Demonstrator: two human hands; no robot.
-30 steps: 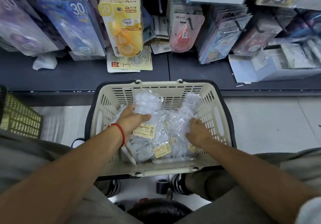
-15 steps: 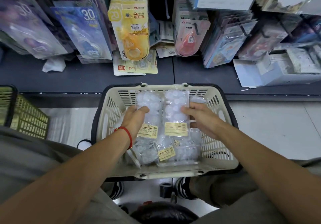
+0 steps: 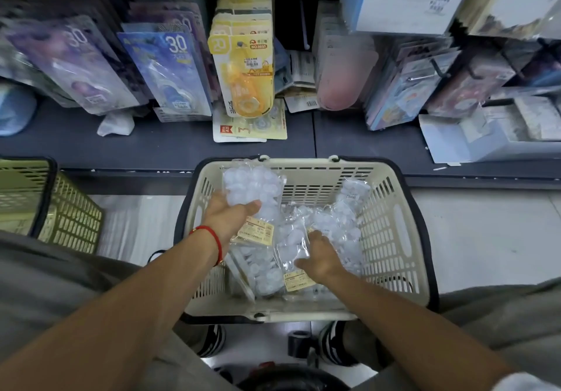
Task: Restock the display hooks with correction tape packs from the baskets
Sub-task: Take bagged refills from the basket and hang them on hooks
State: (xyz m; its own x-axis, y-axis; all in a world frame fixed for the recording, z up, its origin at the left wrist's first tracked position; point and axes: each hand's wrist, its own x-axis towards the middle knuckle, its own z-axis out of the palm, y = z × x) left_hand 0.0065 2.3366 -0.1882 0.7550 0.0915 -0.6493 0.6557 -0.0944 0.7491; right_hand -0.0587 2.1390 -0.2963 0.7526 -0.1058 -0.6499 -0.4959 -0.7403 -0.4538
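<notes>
A cream basket [image 3: 394,238] on the floor in front of me holds several clear correction tape packs [image 3: 334,220] with yellow labels. My left hand [image 3: 226,217], with a red string at the wrist, grips a clear pack [image 3: 252,184] lifted at the basket's far left, thumb across its front. My right hand [image 3: 321,258] is down in the basket, palm down, fingers curled on another clear pack [image 3: 290,251]. Above hang filled display hooks with yellow packs [image 3: 243,65], blue packs [image 3: 170,65] and purple packs [image 3: 76,59].
A dark shelf [image 3: 151,147] runs under the hooks, with loose cards and a crumpled wrapper on it. At the left stands a green basket [image 3: 60,208]. A white open box [image 3: 485,135] sits at the right of the shelf. My shoes and a dark roll are below the basket.
My right hand had lifted a pack up beside the one in my left hand; it has now dropped back into the basket onto another pack. My left hand stays raised.
</notes>
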